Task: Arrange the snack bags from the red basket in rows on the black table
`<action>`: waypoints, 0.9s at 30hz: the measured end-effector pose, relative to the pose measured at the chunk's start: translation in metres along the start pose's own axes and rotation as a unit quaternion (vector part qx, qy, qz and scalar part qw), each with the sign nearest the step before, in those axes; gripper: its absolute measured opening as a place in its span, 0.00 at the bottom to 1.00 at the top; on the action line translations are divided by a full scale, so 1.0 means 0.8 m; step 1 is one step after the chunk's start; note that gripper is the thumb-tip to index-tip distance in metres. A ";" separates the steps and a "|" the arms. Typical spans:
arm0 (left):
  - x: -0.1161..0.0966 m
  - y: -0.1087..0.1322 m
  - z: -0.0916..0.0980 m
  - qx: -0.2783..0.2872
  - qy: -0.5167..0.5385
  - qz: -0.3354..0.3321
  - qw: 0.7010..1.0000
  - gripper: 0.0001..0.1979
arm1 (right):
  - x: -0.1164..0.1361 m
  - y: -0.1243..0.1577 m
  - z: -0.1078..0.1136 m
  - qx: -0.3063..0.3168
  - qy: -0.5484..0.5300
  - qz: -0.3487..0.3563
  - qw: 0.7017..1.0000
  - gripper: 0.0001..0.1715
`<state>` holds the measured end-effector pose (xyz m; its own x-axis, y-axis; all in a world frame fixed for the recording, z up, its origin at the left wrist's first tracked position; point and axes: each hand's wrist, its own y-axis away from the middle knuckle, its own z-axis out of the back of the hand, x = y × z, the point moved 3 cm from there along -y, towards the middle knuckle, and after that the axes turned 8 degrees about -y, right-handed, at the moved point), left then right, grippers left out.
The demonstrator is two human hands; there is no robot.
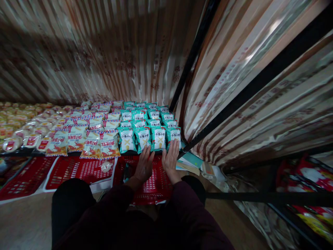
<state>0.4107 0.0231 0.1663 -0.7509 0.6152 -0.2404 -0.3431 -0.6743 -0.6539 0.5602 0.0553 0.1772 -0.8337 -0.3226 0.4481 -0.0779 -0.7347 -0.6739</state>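
Rows of teal and white snack bags stand at the right end of a low shelf. My left hand lies with fingers stretched against the lower front of these bags. Beside it, my right hand rests its extended fingers on the front of the rightmost teal bag. Neither hand grips anything. Below and between my hands is a red plastic basket; a small dark and teal item inside its left part is too dim to name.
Left of the teal bags sit orange and white snack bags and round wrapped packs. More red baskets lie below. Black frame bars slant at right before striped curtains. Colourful packages are at far right.
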 end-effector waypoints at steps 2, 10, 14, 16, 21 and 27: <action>0.000 0.005 0.004 -0.002 -0.002 0.006 1.000 0.31 | 0.017 0.006 -0.002 0.022 -0.014 0.030 0.999 0.35; 0.018 0.013 0.010 -0.012 -0.025 0.045 0.999 0.31 | 0.051 0.005 -0.031 0.075 0.003 0.051 0.996 0.31; 0.027 0.005 0.007 -0.006 -0.018 0.040 0.999 0.29 | 0.051 -0.001 -0.042 0.091 0.003 0.036 0.995 0.30; 0.029 0.001 0.009 -0.001 -0.014 0.038 0.999 0.27 | 0.053 -0.003 -0.041 0.101 -0.004 0.030 0.994 0.30; 0.034 0.007 0.021 0.008 0.009 0.039 0.999 0.22 | 0.070 0.010 -0.031 0.131 -0.054 0.052 0.989 0.30; 0.042 0.061 0.023 0.045 0.018 0.075 0.996 0.20 | 0.086 0.078 -0.049 0.183 -0.137 0.042 0.973 0.28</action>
<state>0.3583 0.0035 0.1396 -0.7770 0.5186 -0.3568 -0.2801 -0.7924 -0.5419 0.4766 0.0106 0.1430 -0.6477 -0.5010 0.5740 0.2259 -0.8458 -0.4834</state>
